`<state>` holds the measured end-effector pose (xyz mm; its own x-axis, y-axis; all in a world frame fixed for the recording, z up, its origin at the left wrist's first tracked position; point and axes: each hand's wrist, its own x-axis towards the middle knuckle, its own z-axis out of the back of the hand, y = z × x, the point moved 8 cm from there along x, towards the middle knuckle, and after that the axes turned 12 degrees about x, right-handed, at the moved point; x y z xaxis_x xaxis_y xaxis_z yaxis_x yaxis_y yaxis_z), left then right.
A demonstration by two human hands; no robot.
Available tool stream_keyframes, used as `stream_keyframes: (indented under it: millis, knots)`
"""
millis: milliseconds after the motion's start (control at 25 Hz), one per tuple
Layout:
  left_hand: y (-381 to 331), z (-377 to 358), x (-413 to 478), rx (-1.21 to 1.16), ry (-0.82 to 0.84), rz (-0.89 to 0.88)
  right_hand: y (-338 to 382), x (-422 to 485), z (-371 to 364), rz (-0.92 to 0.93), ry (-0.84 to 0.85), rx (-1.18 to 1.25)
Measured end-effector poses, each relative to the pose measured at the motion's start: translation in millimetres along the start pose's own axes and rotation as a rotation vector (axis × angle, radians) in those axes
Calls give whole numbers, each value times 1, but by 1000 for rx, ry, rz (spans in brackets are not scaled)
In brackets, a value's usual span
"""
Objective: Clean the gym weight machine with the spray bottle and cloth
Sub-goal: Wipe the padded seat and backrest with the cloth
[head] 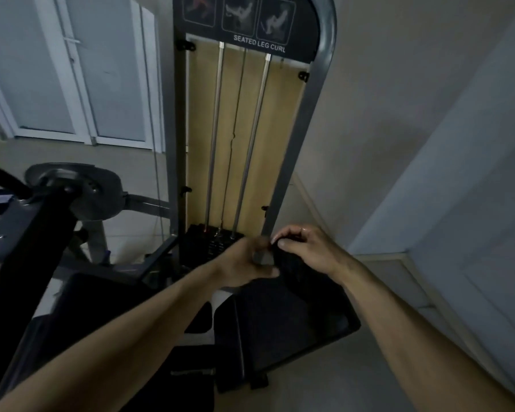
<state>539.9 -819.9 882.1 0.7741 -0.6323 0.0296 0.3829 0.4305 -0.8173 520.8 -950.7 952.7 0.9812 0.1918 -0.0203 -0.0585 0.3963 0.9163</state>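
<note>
1. Step in hand, as I read it: wiping. Both your hands are low on the right upright (299,129) of the weight machine (250,28), just beside the weight stack (208,243).
2. Right hand (306,248): fingers curled over and thumb pressed in, pinching the dark cloth (292,267) at its top edge. The cloth hangs against the outer side of the upright. A grey patch of post shows between your two hands.
3. Left hand (241,263): curled in at the same spot from the other side, thumb lying underneath. It is too dim to tell whether it grips the cloth's far edge or the post itself.
4. Spray bottle: not in view, and neither hand has it. In this light I cannot tell whether the metal is wet.
5. Progress, judged: unclear. The cloth sits at the foot of the frame. Nothing shows whether the long run of upright above, the guide rods (214,138) or the seat pad (295,322) have been cleaned.
6. Next move calls for:
   - a snug wrap of the cloth round the post, then a steady draw along it;
   - care for your left knuckles, which are close to the stack and the rod bases;
   - if the cloth is dry, a free hand to fetch the bottle, probably the left, since the right has the surer hold.
</note>
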Motion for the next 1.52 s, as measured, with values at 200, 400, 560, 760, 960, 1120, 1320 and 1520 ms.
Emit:
stream_keyframes:
  millis: [200,400,560,760,960,1120,1320,1520]
  knots:
    - [32,18,41,99,-65,-14,-17,18,43,-18,-85,73]
    - [34,3,62,-201,179,2,-35,38,48,-36,-95,187]
    - [67,20,70,347,192,58,-58,43,69,-71,-246,131]
    - [57,53,81,19,-219,324,-86,50,77,-335,-491,277]
    - [2,48,95,-382,-57,278,-33,88,45,-274,-321,458]
    - [-7,76,92,-342,-180,203,-14,98,73,-99,-422,428]
    - [22,89,100,-807,-273,361,-66,87,25,-211,-103,302]
    - [69,45,81,-601,-125,453,-65,78,20,-105,-205,186]
